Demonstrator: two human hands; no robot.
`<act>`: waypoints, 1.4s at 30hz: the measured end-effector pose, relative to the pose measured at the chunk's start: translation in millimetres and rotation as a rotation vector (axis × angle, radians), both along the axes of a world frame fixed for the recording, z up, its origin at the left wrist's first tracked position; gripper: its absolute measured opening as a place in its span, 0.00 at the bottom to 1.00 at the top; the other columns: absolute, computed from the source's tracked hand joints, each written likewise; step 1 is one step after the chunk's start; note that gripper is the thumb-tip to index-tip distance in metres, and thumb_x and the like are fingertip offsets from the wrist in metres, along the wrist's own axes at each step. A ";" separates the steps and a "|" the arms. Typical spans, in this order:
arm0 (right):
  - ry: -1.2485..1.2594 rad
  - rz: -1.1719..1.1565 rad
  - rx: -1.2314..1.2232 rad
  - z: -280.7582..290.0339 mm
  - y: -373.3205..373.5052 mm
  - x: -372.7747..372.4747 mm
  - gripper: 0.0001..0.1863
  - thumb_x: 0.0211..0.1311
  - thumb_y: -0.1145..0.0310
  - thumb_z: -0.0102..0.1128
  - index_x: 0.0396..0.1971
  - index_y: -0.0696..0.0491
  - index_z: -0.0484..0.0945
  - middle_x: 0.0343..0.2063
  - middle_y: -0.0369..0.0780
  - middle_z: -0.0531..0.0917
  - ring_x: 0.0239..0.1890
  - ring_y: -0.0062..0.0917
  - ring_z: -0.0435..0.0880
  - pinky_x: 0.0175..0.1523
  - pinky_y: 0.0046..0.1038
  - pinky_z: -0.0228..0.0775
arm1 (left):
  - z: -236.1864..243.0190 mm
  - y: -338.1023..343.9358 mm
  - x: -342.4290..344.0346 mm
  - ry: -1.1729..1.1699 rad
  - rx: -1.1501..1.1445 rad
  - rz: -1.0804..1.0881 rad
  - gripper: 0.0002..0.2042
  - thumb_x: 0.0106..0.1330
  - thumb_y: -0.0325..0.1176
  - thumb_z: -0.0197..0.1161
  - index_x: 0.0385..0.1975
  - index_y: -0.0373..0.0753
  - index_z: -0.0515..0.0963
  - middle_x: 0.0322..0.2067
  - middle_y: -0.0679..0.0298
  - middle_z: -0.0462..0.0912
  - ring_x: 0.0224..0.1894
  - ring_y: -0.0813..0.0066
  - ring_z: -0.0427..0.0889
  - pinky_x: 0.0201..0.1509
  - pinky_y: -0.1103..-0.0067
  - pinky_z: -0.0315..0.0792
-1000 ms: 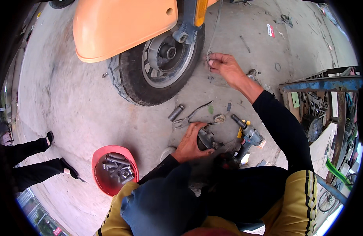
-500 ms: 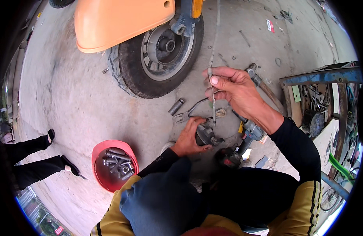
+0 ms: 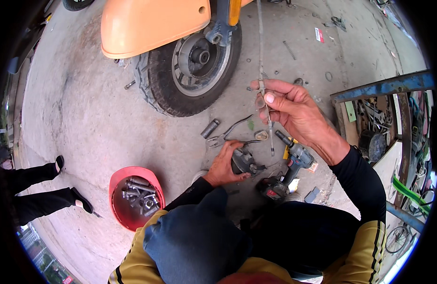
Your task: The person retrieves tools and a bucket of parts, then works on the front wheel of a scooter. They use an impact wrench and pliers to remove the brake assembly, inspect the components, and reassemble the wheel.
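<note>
My right hand is pinching a thin grey brake cable between thumb and fingers. The cable runs up past the scooter's front wheel, and its short lower end dangles below the fingers. Low in front of me, my left hand is wrapped round the side of a dark round brake plate, its thumb along the near edge. Just beyond that hand lie pliers with spread handles and a cylindrical socket. The cable's tip hangs apart from the brake plate in this view.
A cordless impact wrench lies right of the brake plate. At left, a red bowl-shaped container holds several sockets. The scooter's orange fender overhangs the wheel. A blue-framed rack stands at right; a person's legs at far left.
My right hand has shifted slightly right and toward me with the cable, now covering most of the hammer behind it. My left hand stays on the brake plate. The whole view has shifted a little.
</note>
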State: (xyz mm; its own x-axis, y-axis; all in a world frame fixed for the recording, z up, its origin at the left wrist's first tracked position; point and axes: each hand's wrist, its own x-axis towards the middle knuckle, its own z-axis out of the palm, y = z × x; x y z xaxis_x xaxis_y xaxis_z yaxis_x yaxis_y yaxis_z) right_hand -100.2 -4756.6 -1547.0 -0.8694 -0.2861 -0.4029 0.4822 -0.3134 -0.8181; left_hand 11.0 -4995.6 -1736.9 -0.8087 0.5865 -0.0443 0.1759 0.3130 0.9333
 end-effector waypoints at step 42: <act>-0.097 -0.312 0.209 -29.4 6.1 44.3 0.13 0.79 0.62 0.54 0.35 0.54 0.78 0.19 0.27 0.68 0.18 0.10 0.60 0.22 0.19 0.52 | 124.5 127.9 -124.3 -0.871 0.888 0.275 0.14 0.84 0.39 0.45 0.43 0.35 0.72 0.48 0.47 0.83 0.47 0.65 0.84 0.55 0.70 0.80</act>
